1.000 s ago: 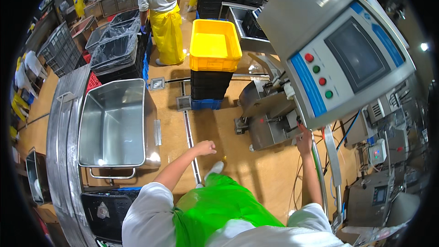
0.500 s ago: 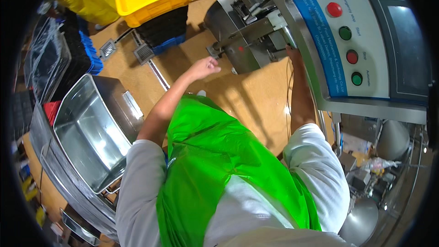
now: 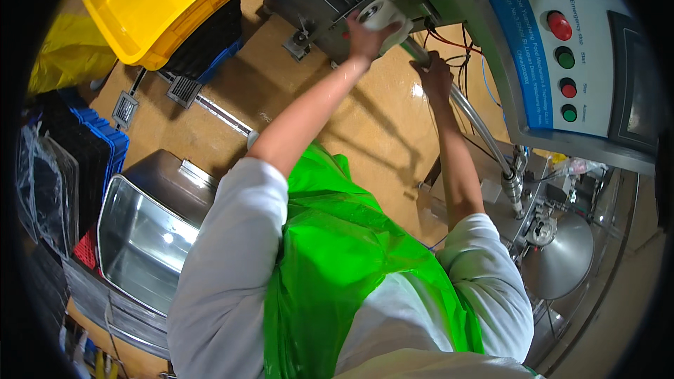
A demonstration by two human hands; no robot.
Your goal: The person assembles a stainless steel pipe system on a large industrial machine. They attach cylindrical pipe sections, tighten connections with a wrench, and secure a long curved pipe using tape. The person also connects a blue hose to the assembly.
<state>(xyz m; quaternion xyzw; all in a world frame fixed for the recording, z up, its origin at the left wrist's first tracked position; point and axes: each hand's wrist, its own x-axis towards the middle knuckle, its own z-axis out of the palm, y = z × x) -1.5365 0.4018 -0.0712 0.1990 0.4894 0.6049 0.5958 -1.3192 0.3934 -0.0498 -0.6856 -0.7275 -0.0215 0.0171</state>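
Observation:
My left hand (image 3: 366, 43) reaches up to a white block-shaped fitting (image 3: 385, 17) at the end of a steel pipe, with its thumb and fingers spread around the near side. My right hand (image 3: 433, 74) is closed around the steel pipe (image 3: 477, 121) just below that fitting. From there the pipe curves down and right to a metal coupling (image 3: 514, 189). Beyond the white fitting sits a steel machine part (image 3: 309, 0) with rods and a clamp, partly hidden by the fitting. Part of my right hand's grip is hidden behind the pipe.
A control panel (image 3: 537, 63) with red and green buttons stands close on the right. A steel cone-shaped hopper (image 3: 565, 260) is at lower right. Left are a steel tub (image 3: 112, 238), a yellow crate (image 3: 133, 49) on dark crates, and floor drains (image 3: 184, 91). Loose cables (image 3: 460, 49) hang behind the pipe.
My left hand, earlier apart with curled fingers, has moved up and right onto the white fitting. My right hand stays at the pipe, now more plainly in view. The whole view has shifted.

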